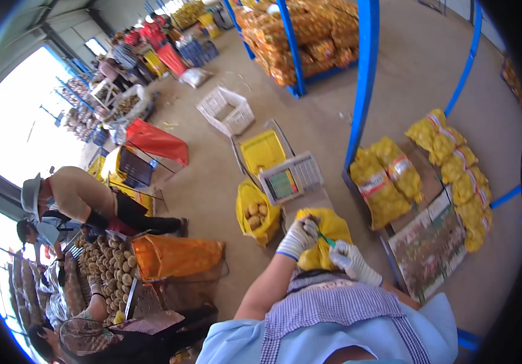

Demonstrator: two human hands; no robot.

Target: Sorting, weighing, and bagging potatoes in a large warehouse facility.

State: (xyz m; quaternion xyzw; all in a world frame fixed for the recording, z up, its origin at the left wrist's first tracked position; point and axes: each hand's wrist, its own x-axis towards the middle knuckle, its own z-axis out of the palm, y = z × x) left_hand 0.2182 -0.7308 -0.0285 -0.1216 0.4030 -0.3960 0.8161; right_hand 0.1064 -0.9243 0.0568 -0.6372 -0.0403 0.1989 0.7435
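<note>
A full yellow mesh bag [336,225] stands before me against my checked apron, by the digital platform scale [290,177]. My left hand [299,237], in a striped work glove, is closed around the gathered top of this bag. A thin green tie [327,240] stretches from there to my right hand [354,263], which is gloved too and pinches the tie's other end. What lies under the fingers is hidden. To the left of the scale sits an open yellow bag [258,214] with potatoes [255,214] inside.
Filled yellow bags [381,179] lie on a pallet [429,241] to my right, beside a blue steel post [361,86]. Ahead are a white plastic crate [226,111] and stacked potato sacks [306,38]. Co-workers [83,195] stand at a potato-covered sorting table [111,268] on the left.
</note>
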